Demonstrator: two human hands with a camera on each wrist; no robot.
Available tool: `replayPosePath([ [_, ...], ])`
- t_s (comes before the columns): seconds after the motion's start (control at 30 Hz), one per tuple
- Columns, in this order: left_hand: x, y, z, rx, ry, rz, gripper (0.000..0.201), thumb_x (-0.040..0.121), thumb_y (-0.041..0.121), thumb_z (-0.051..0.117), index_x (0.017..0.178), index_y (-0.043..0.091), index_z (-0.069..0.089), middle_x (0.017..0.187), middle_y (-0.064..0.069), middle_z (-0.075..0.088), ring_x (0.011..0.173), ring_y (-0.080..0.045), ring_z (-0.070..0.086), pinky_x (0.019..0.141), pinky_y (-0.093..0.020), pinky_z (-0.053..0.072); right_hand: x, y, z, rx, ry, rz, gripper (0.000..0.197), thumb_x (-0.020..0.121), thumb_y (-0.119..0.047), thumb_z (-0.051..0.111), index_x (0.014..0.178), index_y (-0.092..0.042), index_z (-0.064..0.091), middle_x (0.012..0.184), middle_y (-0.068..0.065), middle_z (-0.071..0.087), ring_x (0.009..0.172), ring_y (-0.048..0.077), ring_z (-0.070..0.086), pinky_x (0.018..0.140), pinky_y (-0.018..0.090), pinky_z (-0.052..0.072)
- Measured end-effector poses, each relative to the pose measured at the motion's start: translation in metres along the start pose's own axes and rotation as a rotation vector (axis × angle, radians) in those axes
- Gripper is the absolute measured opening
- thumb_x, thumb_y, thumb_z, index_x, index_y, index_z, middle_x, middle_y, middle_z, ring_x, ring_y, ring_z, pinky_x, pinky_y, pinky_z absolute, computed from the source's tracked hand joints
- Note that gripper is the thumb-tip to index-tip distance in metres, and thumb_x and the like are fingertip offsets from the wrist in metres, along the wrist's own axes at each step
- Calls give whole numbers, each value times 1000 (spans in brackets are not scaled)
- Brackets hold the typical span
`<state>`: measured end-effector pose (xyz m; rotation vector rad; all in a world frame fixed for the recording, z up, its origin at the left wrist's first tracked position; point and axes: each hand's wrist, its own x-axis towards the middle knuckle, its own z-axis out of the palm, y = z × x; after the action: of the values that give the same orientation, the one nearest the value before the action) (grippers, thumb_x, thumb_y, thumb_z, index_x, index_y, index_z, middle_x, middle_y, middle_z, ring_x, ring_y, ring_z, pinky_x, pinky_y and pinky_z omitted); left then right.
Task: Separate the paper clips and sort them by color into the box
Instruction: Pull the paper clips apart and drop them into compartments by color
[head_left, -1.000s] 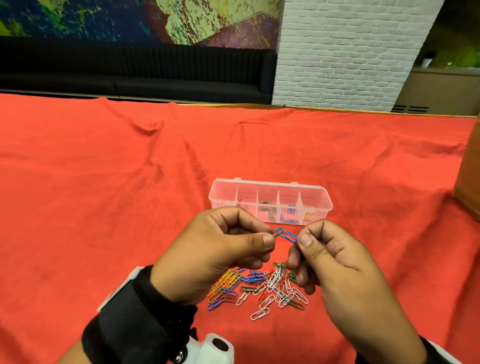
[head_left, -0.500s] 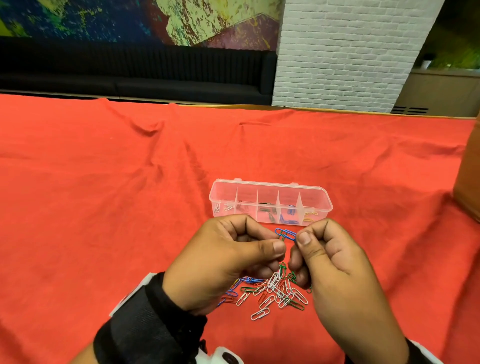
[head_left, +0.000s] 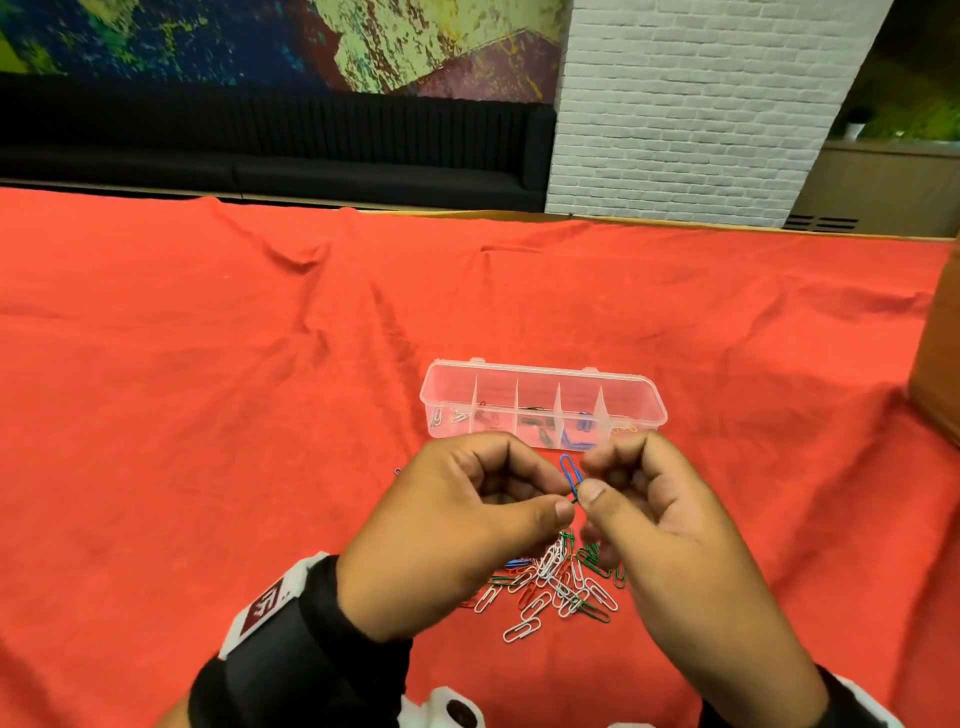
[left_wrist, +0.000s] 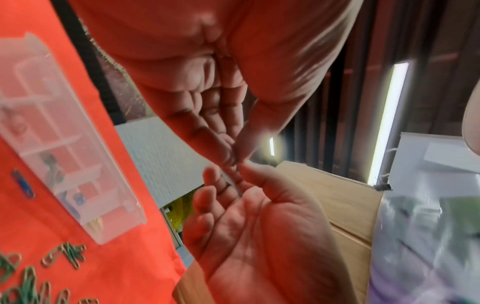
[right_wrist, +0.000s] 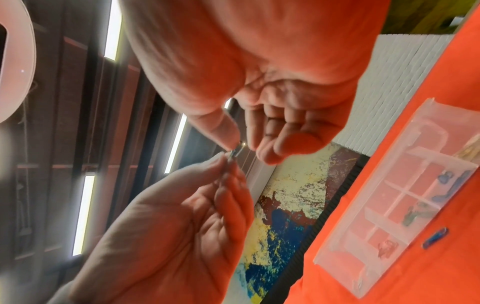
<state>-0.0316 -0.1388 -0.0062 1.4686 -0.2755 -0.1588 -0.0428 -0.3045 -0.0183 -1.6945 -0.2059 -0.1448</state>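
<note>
From the head view we see the left hand and the right hand raised together above the red cloth, fingers curled, thumbs nearly meeting; between them stands a blue paper clip, tilted a little, its lower end caught where the thumb tips come together — a dark bit of wire shows just under it, though we cannot tell whether that is a second clip. Beyond the hands lies the clear box, open, with five compartments side by side: white clips at the far left, then red, green, blue and yellow at the far right. Under and just nearer than the hands lies the loose pile of clips, mostly white, green and red, with a little blue at its left edge. In the left wrist view, the left hand comes down from above and the right hand up from below — their fingertips pinch a thin wire between them, blurred; the box sits at left, with a stray blue clip beside it on the cloth. In the right wrist view, the right hand is above and the left hand below, both pinching a small piece of wire; the box lies at right.
</note>
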Motion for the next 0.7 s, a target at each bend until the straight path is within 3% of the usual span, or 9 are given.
replayPosePath([
  [0.07, -1, 0, -1, 49, -17, 10, 8, 74, 6, 75, 81, 5, 71, 68, -9, 67, 60, -17, 57, 59, -28, 49, 2, -1, -4, -37, -80, -54, 41, 88, -8, 60, 107, -43, 66, 91, -7, 66, 67, 21, 54, 59, 37, 46],
  [0.1, -1, 1, -2, 69, -25, 12, 8, 75, 6, 75, 81, 4, 71, 68, -8, 66, 60, -16, 57, 59, -29, 48, 2, -4, -5, -77, -117, -83, 46, 89, -5, 59, 112, -44, 68, 95, -10, 68, 71, 21, 58, 64, 35, 49],
  [0.17, -2, 2, -3, 102, -25, 18, 7, 76, 3, 76, 81, 2, 71, 66, -8, 66, 60, -16, 56, 58, -29, 47, 1, -8, -6, -159, -140, -138, 37, 86, -11, 59, 104, -40, 73, 95, -6, 73, 79, 19, 66, 70, 36, 53],
  [0.23, -2, 2, -3, 122, -13, 18, 6, 78, 0, 76, 81, 2, 71, 65, -8, 66, 59, -16, 57, 58, -29, 47, 2, -8, -7, -117, -85, -126, 25, 83, -11, 66, 92, -33, 75, 84, 0, 73, 73, 20, 65, 64, 38, 52],
  [0.37, -1, 2, -6, 133, 19, 8, 10, 74, 8, 78, 81, 5, 72, 68, -11, 68, 60, -18, 59, 59, -31, 50, 2, -4, -12, -85, 22, -98, 23, 78, -4, 77, 82, -26, 72, 79, -1, 72, 66, 15, 61, 61, 27, 48],
  [0.5, 1, 0, -9, 90, 22, -30, 8, 76, 2, 78, 80, 4, 71, 68, -13, 69, 58, -19, 61, 58, -29, 52, 4, -2, -15, -159, 48, -76, 23, 77, -5, 78, 79, -27, 71, 73, -1, 70, 64, 8, 59, 60, 22, 47],
  [0.6, 2, -2, -9, 77, 29, -44, 7, 79, -3, 75, 80, 3, 71, 69, -16, 69, 58, -18, 62, 57, -27, 52, 2, -1, -15, -257, -24, -55, 24, 81, -9, 75, 85, -32, 70, 70, -1, 67, 62, 14, 59, 60, 31, 49],
  [0.7, 4, -5, -9, 89, 42, -45, 6, 80, -4, 73, 81, 2, 71, 70, -18, 68, 60, -20, 63, 58, -28, 54, 1, -2, -17, -401, -75, -62, 25, 85, -14, 71, 89, -38, 68, 67, -4, 65, 55, 11, 56, 54, 32, 49],
])
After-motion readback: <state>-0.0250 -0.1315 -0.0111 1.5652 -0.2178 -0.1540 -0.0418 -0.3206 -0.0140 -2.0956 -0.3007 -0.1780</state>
